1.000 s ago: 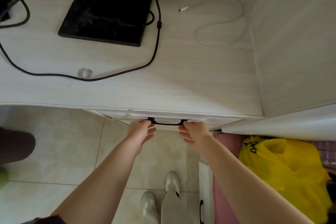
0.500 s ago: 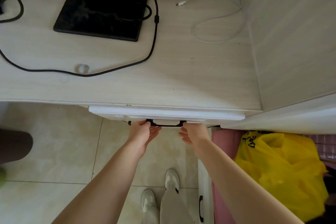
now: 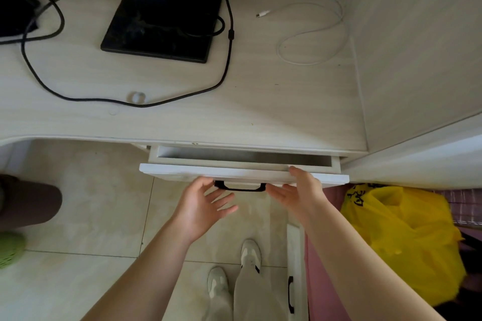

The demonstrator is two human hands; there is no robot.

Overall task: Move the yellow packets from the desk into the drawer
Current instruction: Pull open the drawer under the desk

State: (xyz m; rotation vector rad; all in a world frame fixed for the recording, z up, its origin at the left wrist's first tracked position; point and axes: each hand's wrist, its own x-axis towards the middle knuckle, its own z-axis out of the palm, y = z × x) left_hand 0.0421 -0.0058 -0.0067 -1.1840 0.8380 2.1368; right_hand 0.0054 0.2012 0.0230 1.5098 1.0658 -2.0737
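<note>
The white drawer (image 3: 182,172) under the desk (image 3: 260,112) stands a little way out, showing a narrow strip of its shadowed inside. Its black handle (image 3: 240,187) sits at the middle of the front. My left hand (image 3: 200,206) is palm up just below the handle's left end, with the fingers spread and holding nothing. My right hand (image 3: 300,195) is at the handle's right end, with the thumb resting on the top edge of the drawer front and the fingers straight below it. No yellow packets show on the desk top.
A black monitor base (image 3: 161,26), black cables (image 3: 182,96), a coiled white cable (image 3: 313,34) and a small clear ring (image 3: 138,97) lie on the desk. A yellow plastic bag (image 3: 404,237) sits low right. Another person's leg (image 3: 28,203) is at left. My feet stand below.
The drawer has slid out from nearly closed to partly open. Both hands have let go of the handle, and their fingers have opened.
</note>
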